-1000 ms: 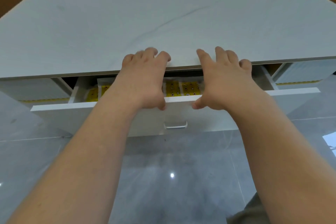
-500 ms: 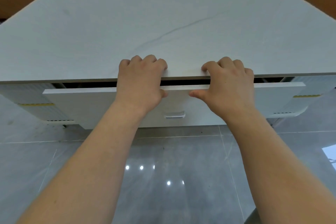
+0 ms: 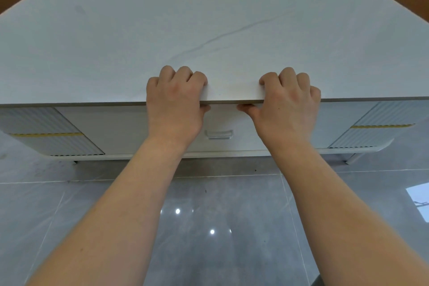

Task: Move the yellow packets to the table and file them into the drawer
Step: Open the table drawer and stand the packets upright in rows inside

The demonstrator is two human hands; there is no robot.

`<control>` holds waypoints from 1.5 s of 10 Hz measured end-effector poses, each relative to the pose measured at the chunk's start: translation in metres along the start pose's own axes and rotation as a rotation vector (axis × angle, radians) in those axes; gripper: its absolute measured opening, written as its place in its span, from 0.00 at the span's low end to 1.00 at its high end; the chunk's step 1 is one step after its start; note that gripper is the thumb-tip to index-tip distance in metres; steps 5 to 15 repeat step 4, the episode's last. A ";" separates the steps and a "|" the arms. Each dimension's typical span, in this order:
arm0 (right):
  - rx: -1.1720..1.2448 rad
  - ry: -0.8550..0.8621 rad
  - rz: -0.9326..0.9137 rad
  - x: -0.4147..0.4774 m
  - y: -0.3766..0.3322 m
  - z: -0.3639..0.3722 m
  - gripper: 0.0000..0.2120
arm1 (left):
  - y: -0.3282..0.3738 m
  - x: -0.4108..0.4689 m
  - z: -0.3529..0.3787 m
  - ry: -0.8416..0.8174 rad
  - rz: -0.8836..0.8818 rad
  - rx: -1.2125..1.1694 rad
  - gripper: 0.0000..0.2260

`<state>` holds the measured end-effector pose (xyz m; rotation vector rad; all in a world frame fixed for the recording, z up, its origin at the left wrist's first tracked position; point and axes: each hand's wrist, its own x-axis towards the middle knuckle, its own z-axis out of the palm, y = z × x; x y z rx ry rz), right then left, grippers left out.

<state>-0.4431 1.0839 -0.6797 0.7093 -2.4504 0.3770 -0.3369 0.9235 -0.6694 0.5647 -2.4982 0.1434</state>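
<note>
Through the head camera, my left hand (image 3: 174,104) and my right hand (image 3: 287,104) sit side by side at the front edge of the table (image 3: 209,18). The table is a pale, matte, stone-like slab with rounded corners and a thin grey vein across it. Each hand clasps that slim edge, with curled fingers and knuckles on top and the thumb tucked beneath.

The drawer (image 3: 111,127) lies directly under the slab. Its flat, smooth white front is pushed fully in, so its inside is hidden. A small rectangular handle (image 3: 218,134) sits at its middle, between my wrists, and neither hand touches it.

At each end, ribbed white panels (image 3: 46,123) slant away, each crossed by a narrow yellow band (image 3: 46,134). Below, the glossy grey tiled floor (image 3: 220,251) reflects spots of light.
</note>
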 end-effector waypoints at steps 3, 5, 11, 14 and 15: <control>0.010 -0.126 -0.054 0.004 0.003 -0.009 0.28 | 0.008 0.002 -0.007 -0.086 0.009 0.061 0.21; 0.168 -0.226 0.023 0.008 0.025 -0.035 0.25 | 0.027 -0.006 -0.019 -0.096 -0.018 -0.053 0.23; 0.168 -0.226 0.023 0.008 0.025 -0.035 0.25 | 0.027 -0.006 -0.019 -0.096 -0.018 -0.053 0.23; 0.168 -0.226 0.023 0.008 0.025 -0.035 0.25 | 0.027 -0.006 -0.019 -0.096 -0.018 -0.053 0.23; 0.168 -0.226 0.023 0.008 0.025 -0.035 0.25 | 0.027 -0.006 -0.019 -0.096 -0.018 -0.053 0.23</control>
